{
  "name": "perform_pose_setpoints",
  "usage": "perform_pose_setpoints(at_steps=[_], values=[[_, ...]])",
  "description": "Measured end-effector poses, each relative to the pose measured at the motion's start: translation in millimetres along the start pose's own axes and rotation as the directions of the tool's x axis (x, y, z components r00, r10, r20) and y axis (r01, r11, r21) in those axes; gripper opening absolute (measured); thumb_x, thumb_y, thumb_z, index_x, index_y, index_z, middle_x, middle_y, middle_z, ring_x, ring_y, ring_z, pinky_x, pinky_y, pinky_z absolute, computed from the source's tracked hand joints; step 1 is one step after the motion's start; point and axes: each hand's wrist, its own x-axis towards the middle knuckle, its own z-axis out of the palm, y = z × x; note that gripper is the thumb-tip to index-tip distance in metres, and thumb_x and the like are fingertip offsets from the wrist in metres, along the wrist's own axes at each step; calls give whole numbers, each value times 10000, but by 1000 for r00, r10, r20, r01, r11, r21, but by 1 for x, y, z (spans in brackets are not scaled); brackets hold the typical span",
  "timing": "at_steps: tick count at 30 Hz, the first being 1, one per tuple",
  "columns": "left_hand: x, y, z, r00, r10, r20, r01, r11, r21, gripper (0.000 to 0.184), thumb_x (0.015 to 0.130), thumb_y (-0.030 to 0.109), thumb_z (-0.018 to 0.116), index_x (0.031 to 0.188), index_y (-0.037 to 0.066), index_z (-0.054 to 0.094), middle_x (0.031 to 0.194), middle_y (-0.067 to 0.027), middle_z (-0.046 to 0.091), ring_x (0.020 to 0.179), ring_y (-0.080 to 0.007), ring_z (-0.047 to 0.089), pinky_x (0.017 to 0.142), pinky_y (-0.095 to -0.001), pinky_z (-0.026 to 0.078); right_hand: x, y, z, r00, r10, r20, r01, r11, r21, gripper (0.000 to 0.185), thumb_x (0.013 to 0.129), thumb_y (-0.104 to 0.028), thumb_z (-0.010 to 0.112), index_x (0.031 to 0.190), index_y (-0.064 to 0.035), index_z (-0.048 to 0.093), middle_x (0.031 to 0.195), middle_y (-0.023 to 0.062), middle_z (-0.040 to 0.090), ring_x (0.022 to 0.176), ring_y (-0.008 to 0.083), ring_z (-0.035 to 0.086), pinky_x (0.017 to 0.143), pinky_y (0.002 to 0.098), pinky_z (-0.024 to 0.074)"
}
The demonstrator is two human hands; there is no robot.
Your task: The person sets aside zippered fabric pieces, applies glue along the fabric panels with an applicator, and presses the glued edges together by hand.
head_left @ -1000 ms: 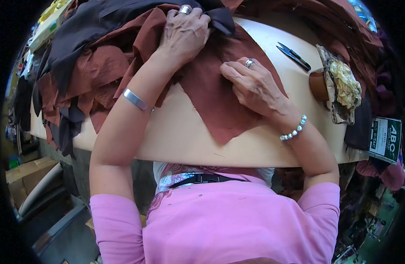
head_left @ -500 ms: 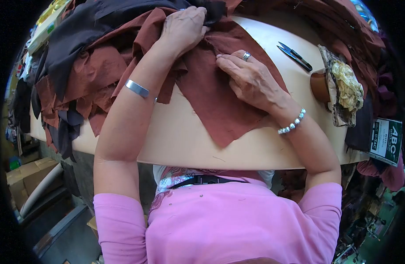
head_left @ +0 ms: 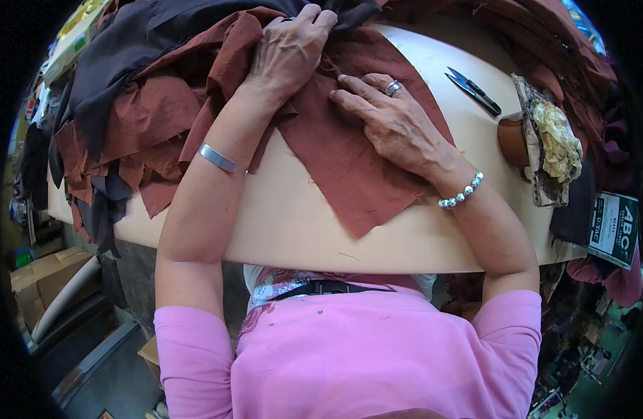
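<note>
A reddish-brown cloth piece (head_left: 349,174) with a pointed lower corner lies on the pale table before me. My left hand (head_left: 290,56) is at its upper left, with fingers curled down over bunched cloth; some of the fingertips are hidden. Dark cloth (head_left: 356,14) sits just beyond that hand. On the brown piece rests my right hand (head_left: 398,126), its fingers stretched out and slightly apart, pressing on the fabric. A small fold runs between the two hands.
Piled brown cloth (head_left: 154,108) and black cloth (head_left: 105,84) cover the left side. Black thread snips (head_left: 474,91) lie at right, near a brown cup (head_left: 511,140) and a worn board (head_left: 534,150) bearing crumpled yellowish material (head_left: 557,143). The table edge (head_left: 349,269) is by my waist.
My left hand has shifted slightly left and turned over the bunched cloth. My right hand has slid a little left, and its fingers look more spread. The camera view has shifted slightly.
</note>
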Motion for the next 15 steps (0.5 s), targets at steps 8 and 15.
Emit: perform_pose_setpoints(at_steps=[8, 15], values=[[-1, 3, 2, 991, -120, 51, 122, 992, -33, 70, 805, 49, 509, 873, 45, 524, 845, -138, 536, 748, -327, 580, 670, -399, 470, -1, 1, 2, 999, -20, -28, 21, 1000, 3, 339, 751, -20, 511, 1088, -55, 510, 1144, 144, 536, 1051, 288, 526, 893, 382, 430], [-2, -2, -13, 978, -148, 145, 186, 933, -308, 156, 826, 103, 562, 977, 61, 571, 910, -128, 549, 897, -328, 555, 789, -407, 440, -2, -2, 5, 997, 64, -36, -62, 997, 45, 381, 739, -14, 508, 1118, -50, 504, 1149, 138, 537, 1067, 286, 515, 892, 385, 424]])
